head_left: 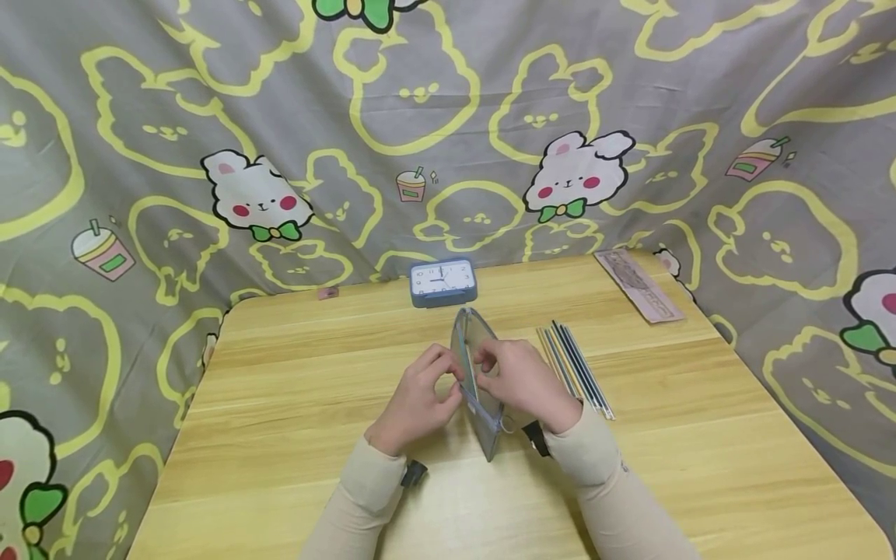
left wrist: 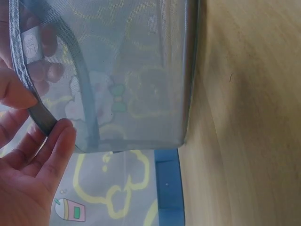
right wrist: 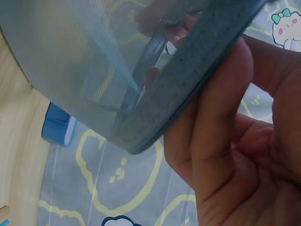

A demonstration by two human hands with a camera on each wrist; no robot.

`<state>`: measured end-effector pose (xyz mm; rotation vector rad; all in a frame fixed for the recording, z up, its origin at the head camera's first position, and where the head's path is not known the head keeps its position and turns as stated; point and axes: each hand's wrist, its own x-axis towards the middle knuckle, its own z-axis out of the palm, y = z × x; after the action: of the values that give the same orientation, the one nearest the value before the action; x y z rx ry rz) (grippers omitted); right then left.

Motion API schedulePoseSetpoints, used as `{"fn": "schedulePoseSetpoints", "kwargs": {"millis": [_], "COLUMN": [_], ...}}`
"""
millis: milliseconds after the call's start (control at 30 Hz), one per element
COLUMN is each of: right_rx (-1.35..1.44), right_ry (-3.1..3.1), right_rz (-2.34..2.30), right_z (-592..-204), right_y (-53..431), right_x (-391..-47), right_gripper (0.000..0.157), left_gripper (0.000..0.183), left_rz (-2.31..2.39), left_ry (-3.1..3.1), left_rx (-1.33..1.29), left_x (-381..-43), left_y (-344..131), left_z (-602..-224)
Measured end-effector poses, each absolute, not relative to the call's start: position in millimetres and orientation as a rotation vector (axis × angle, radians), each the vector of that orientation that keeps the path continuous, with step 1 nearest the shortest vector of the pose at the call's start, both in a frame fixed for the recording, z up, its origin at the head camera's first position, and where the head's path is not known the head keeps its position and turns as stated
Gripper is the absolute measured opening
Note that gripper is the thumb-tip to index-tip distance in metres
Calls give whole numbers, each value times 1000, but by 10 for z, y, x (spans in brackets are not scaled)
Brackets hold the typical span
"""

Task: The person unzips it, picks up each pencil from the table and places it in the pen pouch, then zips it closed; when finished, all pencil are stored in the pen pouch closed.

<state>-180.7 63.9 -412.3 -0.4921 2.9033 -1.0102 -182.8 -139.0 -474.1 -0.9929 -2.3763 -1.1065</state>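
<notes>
A translucent grey-blue mesh zipper pouch (head_left: pixel 486 434) stands on its edge on the table, its mouth spread apart between the two hands. The left hand (head_left: pixel 423 393) pinches the left rim of the mouth between thumb and fingers. On the opposite rim, the right hand (head_left: pixel 528 381) has its thumb and curled fingers around the zipper band. The left wrist view shows the see-through mesh side (left wrist: pixel 131 70) and a pale label (left wrist: pixel 31 44) near the rim. Just right of the pouch lies a row of several pencils (head_left: pixel 579 365), some dark, some yellowish.
A blue desk clock (head_left: pixel 443 283) stands behind the pouch, near the table's back edge. A pink printed strip (head_left: pixel 638 286) lies at the back right. A small pinkish piece (head_left: pixel 327 293) sits at the back left. Patterned grey cloth (head_left: pixel 420 93) hangs around the wooden table (head_left: pixel 280 435).
</notes>
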Motion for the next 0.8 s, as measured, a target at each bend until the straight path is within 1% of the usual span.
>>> {"fn": "schedulePoseSetpoints", "kwargs": {"millis": [133,233,333,433,500,600,800], "right_rx": [-509,-525,-467,-324,-244,-197,-143], "right_ry": [2907,2919,2975,3067,3093,3074,2984], "right_rz": [-1023,-1063,-1090,-1027,-966,-883,-813], "right_z": [-4120,-4087,-4026,-4013,-4070,-4230,-4561], "right_y": [682,825,1108,1464,1690,1966,2268], "right_x": [-1818,-1850,-1906,-1985,-2043,-2131,-2266], "right_gripper": [17,19,21,24,26,30,30], "left_gripper": [21,21,20,19,20,20,21], "left_rz": [-1107,-1105,-1103,-1098,-1095,-1082,-1064], "left_ry": [-2381,-2381,-2375,-2370,-2370,-2376,-2384], "left_rx": [-993,-991,-994,-998,-996,-986,-980], "left_x": [-1826,-1827,-1833,-1842,-1843,-1837,-1828], "left_y": [-1387,-1386,-1380,-1373,-1376,-1388,-1396], "left_z": [-4737,-4736,-4733,-4723,-4712,-4708,-4729]}}
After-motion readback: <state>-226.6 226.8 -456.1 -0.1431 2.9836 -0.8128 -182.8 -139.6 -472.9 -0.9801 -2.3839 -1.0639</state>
